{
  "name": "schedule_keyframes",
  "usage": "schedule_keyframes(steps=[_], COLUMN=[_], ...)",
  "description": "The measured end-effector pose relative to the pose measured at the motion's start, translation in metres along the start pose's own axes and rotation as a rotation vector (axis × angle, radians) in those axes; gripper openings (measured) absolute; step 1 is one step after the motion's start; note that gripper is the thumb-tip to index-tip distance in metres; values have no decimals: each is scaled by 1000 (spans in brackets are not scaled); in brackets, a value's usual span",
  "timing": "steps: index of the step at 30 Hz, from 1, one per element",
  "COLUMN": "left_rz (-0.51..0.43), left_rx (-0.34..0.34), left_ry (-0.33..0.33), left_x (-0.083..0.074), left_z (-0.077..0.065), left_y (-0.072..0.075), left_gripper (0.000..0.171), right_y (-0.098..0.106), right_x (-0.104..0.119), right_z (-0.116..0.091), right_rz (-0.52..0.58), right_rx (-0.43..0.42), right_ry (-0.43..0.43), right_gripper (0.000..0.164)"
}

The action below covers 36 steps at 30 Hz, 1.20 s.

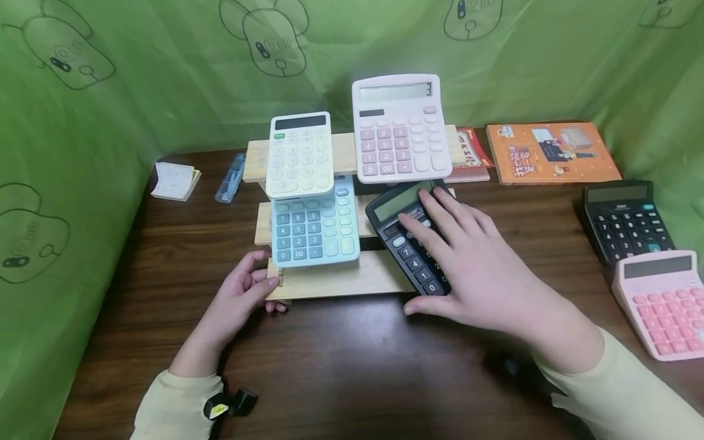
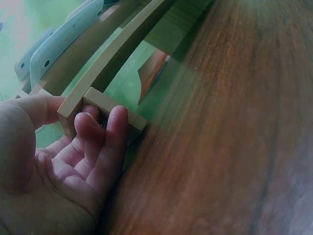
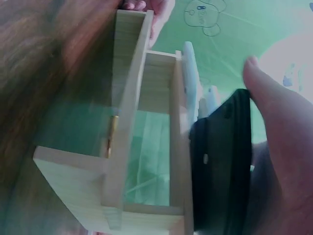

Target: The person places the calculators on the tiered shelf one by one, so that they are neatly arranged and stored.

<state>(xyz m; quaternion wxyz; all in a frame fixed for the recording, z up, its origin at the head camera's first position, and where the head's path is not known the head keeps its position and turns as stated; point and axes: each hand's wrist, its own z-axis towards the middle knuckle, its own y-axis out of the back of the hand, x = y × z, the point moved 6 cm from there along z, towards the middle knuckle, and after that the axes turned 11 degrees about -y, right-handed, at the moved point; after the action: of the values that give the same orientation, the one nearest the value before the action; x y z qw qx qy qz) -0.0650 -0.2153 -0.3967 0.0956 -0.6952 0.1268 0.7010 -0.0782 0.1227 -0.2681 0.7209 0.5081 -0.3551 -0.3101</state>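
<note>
A tiered wooden rack (image 1: 341, 282) stands on the table. At the left end of its lowest board, my left hand (image 1: 233, 302) grips the corner, thumb on top and fingers curled beneath. My right hand (image 1: 475, 269) lies over a black calculator (image 1: 415, 263), its extended fingers across the keys and display edge, thumb spread past the lower edge. That calculator sits slanted against the rack's right side. In the right wrist view, the black calculator (image 3: 220, 161) leans by the upper board. A blue calculator (image 1: 316, 244) rests on the rack's middle tier, left of it.
On the top tier are a white calculator (image 1: 299, 156) and a pale pink one (image 1: 404, 131). Another black calculator (image 1: 627, 220) and a pink calculator (image 1: 662, 305) lie at the right. Behind are an orange book (image 1: 550, 153), a notepad (image 1: 175, 181) and a blue object (image 1: 231, 177).
</note>
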Motion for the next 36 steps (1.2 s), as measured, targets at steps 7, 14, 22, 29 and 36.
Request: schedule_keyframes(steps=[7,14,22,29,36], left_rz=[-3,-1,-3,-3,-12], left_rx=[-16,-24,-7,3,-12], left_ry=[9,8,1,7,-1], left_x=[2,2,0,1,1], left_z=[-1,-2,-1,-1,-2], left_y=[0,0,0,-1,-2], left_gripper=[43,44,43,42,42], right_y=[-3,-10,-16,-8,-7], right_x=[-2,-5,-6,-6,-5], right_z=[-1,3,2,1,3], right_rz=[-34,-13,26,64,99], right_rx=[65,26,40,22,-58], right_ry=[18,16,4,53,36], right_gripper=[109,99,104,96,92])
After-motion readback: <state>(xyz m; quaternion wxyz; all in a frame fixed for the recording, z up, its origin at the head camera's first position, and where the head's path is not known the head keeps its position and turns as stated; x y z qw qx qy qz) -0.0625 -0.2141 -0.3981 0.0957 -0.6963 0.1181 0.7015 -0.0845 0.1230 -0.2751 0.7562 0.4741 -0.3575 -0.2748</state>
